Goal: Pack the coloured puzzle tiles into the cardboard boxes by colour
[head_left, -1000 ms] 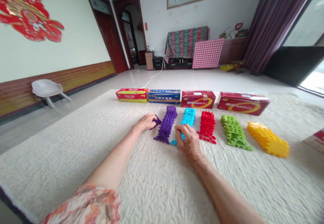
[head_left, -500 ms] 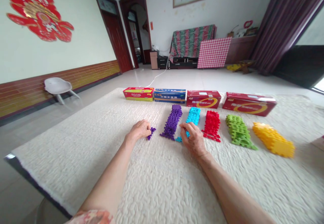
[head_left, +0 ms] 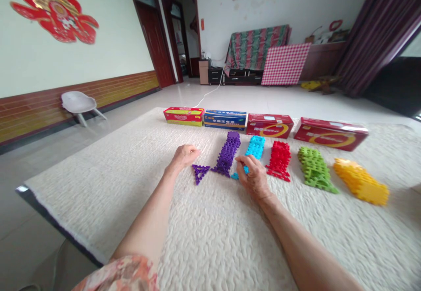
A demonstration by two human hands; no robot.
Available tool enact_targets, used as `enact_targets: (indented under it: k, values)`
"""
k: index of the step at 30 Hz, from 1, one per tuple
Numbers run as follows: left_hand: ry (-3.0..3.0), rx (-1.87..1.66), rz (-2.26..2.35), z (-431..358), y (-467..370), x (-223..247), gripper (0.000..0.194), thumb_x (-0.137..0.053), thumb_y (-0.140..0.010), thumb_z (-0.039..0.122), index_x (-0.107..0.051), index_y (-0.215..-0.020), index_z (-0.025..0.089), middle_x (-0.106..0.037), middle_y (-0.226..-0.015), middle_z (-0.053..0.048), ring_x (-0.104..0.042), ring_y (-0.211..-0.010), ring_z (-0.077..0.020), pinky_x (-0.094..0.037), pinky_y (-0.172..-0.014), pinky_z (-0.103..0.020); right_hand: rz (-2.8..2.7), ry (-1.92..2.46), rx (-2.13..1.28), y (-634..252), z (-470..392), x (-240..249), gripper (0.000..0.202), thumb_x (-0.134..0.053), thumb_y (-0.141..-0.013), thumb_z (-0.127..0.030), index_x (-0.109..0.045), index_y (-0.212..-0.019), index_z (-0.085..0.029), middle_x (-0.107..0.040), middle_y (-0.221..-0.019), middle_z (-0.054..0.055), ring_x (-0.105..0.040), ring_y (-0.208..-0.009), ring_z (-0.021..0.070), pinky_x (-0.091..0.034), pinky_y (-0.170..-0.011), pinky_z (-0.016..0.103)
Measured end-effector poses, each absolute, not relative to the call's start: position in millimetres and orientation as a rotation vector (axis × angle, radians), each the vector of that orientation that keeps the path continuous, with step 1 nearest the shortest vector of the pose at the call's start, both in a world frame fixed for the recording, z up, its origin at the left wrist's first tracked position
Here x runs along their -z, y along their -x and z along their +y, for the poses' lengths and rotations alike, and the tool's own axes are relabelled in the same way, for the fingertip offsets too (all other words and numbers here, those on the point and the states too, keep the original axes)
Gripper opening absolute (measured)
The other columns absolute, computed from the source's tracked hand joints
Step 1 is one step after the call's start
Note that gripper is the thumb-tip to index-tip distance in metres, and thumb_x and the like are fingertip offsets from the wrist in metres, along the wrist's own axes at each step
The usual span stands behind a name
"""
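Observation:
A purple triangular interlocking piece [head_left: 200, 173] lies flat on the mat. My left hand [head_left: 187, 156] is just beyond it, thumb and fingers drawn together, with nothing visible in them. To its right runs a slanting row of purple interlocking pieces [head_left: 227, 152]. My right hand [head_left: 254, 176] is over the near end of the light blue row of pieces [head_left: 255, 147], hiding part of it. Its fingers are curled in; whether anything is between them does not show. Beyond that hand are rows of red pieces [head_left: 279, 159], green pieces [head_left: 315, 168] and yellow pieces [head_left: 362, 182].
Along the far side of the cream quilted mat [head_left: 131, 172] stand a red-and-yellow box [head_left: 183, 117], a blue box [head_left: 225, 120], a dark red box [head_left: 269, 126] and a longer dark red box [head_left: 330, 134]. A pale chair [head_left: 79, 103] is on the floor at left.
My left hand has let go of the purple triangle and drawn back slightly away from it, so the whole piece shows. My right hand stays by the light blue row. The view has shifted slightly.

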State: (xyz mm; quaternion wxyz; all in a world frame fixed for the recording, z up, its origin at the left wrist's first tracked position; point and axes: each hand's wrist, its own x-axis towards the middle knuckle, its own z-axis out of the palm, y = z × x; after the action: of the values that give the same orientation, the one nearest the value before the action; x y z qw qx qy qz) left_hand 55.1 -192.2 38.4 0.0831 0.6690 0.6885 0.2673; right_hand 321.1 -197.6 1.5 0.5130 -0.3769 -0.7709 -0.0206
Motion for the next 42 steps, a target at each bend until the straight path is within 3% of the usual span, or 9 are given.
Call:
enact_targets:
  k: [3, 6, 10, 13, 23, 28, 37, 42]
  values:
    - [-1.780, -1.076, 2.195, -178.4, -53.8, -15.3, 0.034, -0.048, -0.080, 0.034, -0.058, -0.055, 0.015, -0.035, -0.052, 0.005, -0.040, -0.057, -0.0090, -0.027, -0.054, -0.020, -1.865, 0.884, 0.040, -320.9, -198.3, -2.7, 0.014, -0.049, -0.088, -0.017, -0.063, -0.091, -0.018, -0.062, -0.077, 0.003, -0.059, -0.071, 0.0141, -0.045, -0.069, 0.025]
    - [-1.660, -1.134, 2.209, -169.3, -50.9, 4.0, 0.033, -0.045, -0.082, 0.035, -0.064, -0.063, 0.016, -0.048, -0.053, 0.004, -0.048, -0.061, -0.0119, -0.033, -0.055, -0.019, -1.878, 0.889, 0.036, -320.8, -198.7, -3.4, 0.015, -0.049, -0.088, -0.017, -0.063, -0.091, -0.018, -0.062, -0.076, 0.002, -0.058, -0.071, 0.0141, -0.045, -0.069, 0.026]
    - [-1.596, -1.162, 2.188, -158.5, -44.1, 15.5, 0.029, -0.047, -0.082, 0.028, -0.073, -0.092, 0.017, -0.068, -0.072, 0.001, -0.062, -0.072, -0.0137, -0.043, -0.063, -0.018, -1.932, 0.888, 0.031, -316.2, -204.5, -5.0, 0.016, -0.048, -0.088, -0.017, -0.063, -0.092, -0.019, -0.062, -0.076, 0.003, -0.059, -0.073, 0.0150, -0.046, -0.070, 0.028]
    - [-1.560, -1.182, 2.168, -152.0, -40.5, 18.9, 0.034, -0.049, -0.081, 0.023, -0.071, -0.106, 0.019, -0.074, -0.087, -0.002, -0.066, -0.081, -0.0140, -0.047, -0.071, -0.019, -2.025, 0.804, -0.030, -306.4, -216.1, -7.2, 0.016, -0.048, -0.088, -0.015, -0.062, -0.094, -0.020, -0.065, -0.083, 0.005, -0.061, -0.079, 0.0160, -0.049, -0.074, 0.029]
    - [-1.542, -1.197, 2.118, -152.9, -43.4, 14.5, 0.032, -0.053, -0.080, 0.018, -0.072, -0.105, 0.017, -0.075, -0.095, -0.003, -0.066, -0.086, -0.0150, -0.048, -0.080, -0.022, -2.368, 0.700, -0.104, -237.0, -234.1, -16.0, 0.029, -0.044, -0.090, -0.013, -0.054, -0.116, -0.018, -0.056, -0.126, 0.014, -0.053, -0.114, 0.0220, -0.047, -0.097, 0.040]
    - [-1.533, -1.203, 2.110, -153.3, -45.4, 13.4, 0.031, -0.052, -0.081, 0.017, -0.072, -0.103, 0.018, -0.075, -0.099, -0.003, -0.066, -0.087, -0.0150, -0.047, -0.081, -0.023, -2.484, 0.951, -0.044, -213.9, -232.7, -12.5, 0.022, -0.051, -0.088, -0.019, -0.058, -0.108, -0.017, -0.061, -0.113, 0.014, -0.055, -0.105, 0.0254, -0.047, -0.093, 0.040]
    - [-1.508, -1.236, 2.104, -151.5, -44.7, 14.9, 0.031, -0.052, -0.079, 0.019, -0.073, -0.101, 0.018, -0.074, -0.091, -0.002, -0.065, -0.084, -0.0154, -0.047, -0.077, -0.022, -2.564, 0.949, -0.085, -204.6, -236.7, -15.0, 0.015, -0.047, -0.092, -0.015, -0.061, -0.094, -0.018, -0.067, -0.094, 0.009, -0.061, -0.089, 0.0206, -0.047, -0.083, 0.032]
    - [-1.530, -1.238, 2.097, -152.7, -44.9, 14.9, 0.032, -0.052, -0.079, 0.019, -0.073, -0.102, 0.018, -0.074, -0.091, -0.002, -0.065, -0.083, -0.0149, -0.046, -0.078, -0.022, -2.373, 0.948, -0.126, -223.7, -226.9, -13.7, 0.018, -0.044, -0.094, -0.016, -0.060, -0.099, -0.018, -0.065, -0.089, 0.007, -0.061, -0.082, 0.0175, -0.047, -0.076, 0.028]
